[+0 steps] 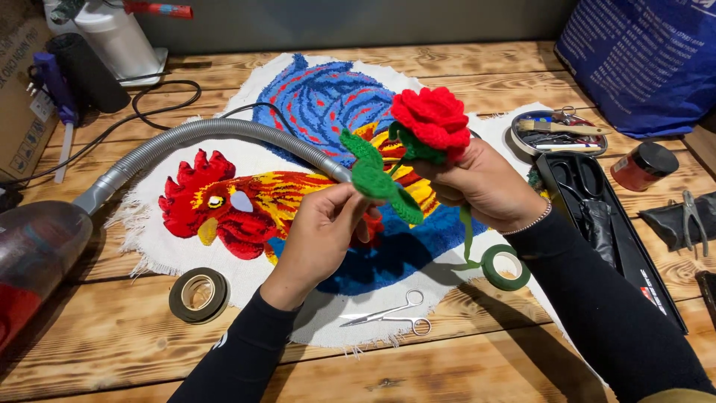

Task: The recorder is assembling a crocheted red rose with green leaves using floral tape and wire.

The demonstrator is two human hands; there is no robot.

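The step in hand seems to be the joining of a green crochet leaf [377, 175] to the stem of a red crochet rose [432, 119], with green floral tape. The right hand [481, 186] has its grip clamped around the stem just under the flower, which is held up in the air above the middle of the rooster rug [298, 149]. The left hand [324, 231] has its grip together on the lower part of the leaf, at about 8 o'clock from the flower. A strip of tape hangs from the right hand down to the green tape roll [505, 267], which lies on the rug at 5 o'clock from the flower. I judge that the next move calls for keeping the leaf tight against the stem while the tape stays under tension. The scissors [391, 315] lie near, at 6 o'clock, close to the fringed edge of the rug. A second, darker tape roll [199, 295] lies on the wooden surface [112, 351] at 8 o'clock. The grey hose [224, 134] crosses at 10 o'clock, and the black tool tray [634, 254] is at 3 o'clock, so the open room is mostly in front, toward the near edge.
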